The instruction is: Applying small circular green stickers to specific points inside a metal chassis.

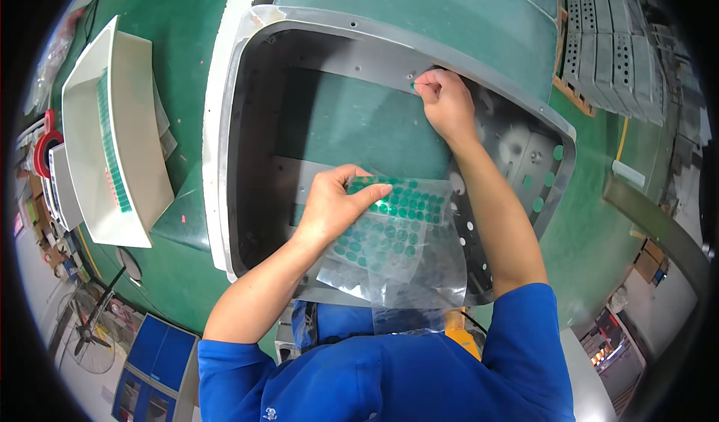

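A clear plastic sheet with rows of small round green stickers hangs from my left hand, its thumb on top and the fingers beneath. Up at the far wall of a grey metal housing, my right hand pinches a small green sticker between thumb and fingertips, close to a hole in the metal. Whether the sticker touches the wall I cannot tell. Several larger green dots sit on the housing's right wall, beside punched holes. The sheet's lower part drapes over the near wall.
A white bin with a strip of green dots stands on the left, near a red tape roll. Perforated grey metal parts are stacked at the far right. A fan stands at the lower left.
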Tool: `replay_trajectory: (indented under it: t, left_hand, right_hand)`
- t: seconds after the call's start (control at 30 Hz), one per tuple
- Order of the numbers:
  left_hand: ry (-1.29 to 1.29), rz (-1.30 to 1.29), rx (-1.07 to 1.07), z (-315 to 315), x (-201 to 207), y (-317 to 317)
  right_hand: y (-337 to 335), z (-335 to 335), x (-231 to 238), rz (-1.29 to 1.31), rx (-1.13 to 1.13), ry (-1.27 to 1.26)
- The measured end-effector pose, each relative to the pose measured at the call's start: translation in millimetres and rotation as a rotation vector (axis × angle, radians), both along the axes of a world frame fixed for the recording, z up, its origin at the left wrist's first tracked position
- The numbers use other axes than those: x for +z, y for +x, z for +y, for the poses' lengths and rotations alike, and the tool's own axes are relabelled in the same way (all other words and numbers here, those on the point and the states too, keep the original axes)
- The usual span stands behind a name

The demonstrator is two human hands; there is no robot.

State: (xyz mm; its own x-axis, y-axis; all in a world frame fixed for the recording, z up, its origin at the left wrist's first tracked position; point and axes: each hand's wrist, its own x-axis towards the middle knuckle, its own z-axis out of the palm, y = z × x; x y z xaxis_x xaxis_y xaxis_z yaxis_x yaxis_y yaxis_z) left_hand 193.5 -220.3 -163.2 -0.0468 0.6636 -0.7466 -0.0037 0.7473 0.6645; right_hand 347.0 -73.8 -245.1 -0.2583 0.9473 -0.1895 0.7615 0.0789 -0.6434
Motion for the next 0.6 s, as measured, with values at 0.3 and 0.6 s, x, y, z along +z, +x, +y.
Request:
replay_trajectory:
  t: [0.3,0.6]
  left_hand:
    - [0.019,-0.015,0.013,-0.3,0.3,0.6]
    - [0.016,-0.007,0.014,0.9,2.8,-0.2]
  right_hand:
    - [-7.8,-0.1,8.3,-0.125,-0.083,-0.086]
    - [-6.3,0.6,8.2,-0.019,-0.132,-0.146]
